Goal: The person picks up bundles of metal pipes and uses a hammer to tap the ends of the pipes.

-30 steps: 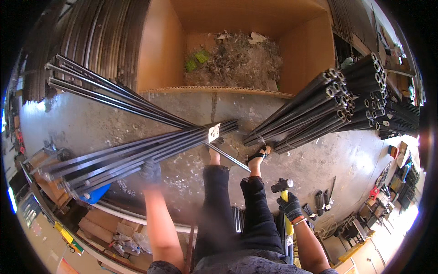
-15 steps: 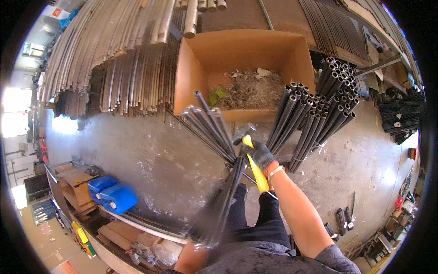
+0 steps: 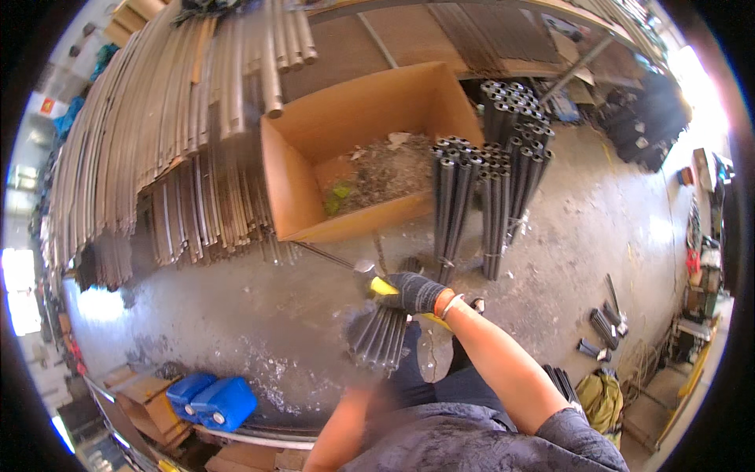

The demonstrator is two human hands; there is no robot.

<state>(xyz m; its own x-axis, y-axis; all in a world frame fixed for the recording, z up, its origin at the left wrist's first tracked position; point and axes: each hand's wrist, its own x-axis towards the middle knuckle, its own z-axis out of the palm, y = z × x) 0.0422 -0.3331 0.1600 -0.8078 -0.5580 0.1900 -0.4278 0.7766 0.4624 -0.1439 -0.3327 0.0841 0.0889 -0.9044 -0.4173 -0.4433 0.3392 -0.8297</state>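
Observation:
My right hand (image 3: 413,293), in a dark knitted glove with an orange cuff, is closed round a hammer (image 3: 384,286). The hammer has a yellow handle and a grey metal head, which points away to the left. Just below it, a bundle of dark metal tubes (image 3: 379,337) fans out in front of my legs, partly smeared by motion. My left forearm (image 3: 344,429) comes in from the lower edge toward the near end of these tubes. The left hand is too blurred to show its fingers or its hold.
Ahead stands an open cardboard box (image 3: 358,224) with scraps inside. Tied bundles of black tubes (image 3: 454,200) stand upright at its right. Long metal bars (image 3: 118,165) fill racks at the far left. Blue jerrycans (image 3: 224,404) sit at lower left, and a green bag (image 3: 599,401) lies at lower right.
The view has turned, so the box and standing bundles sit further left. My right hand has moved left and lower with the hammer. The tubes before me have swung and look shorter.

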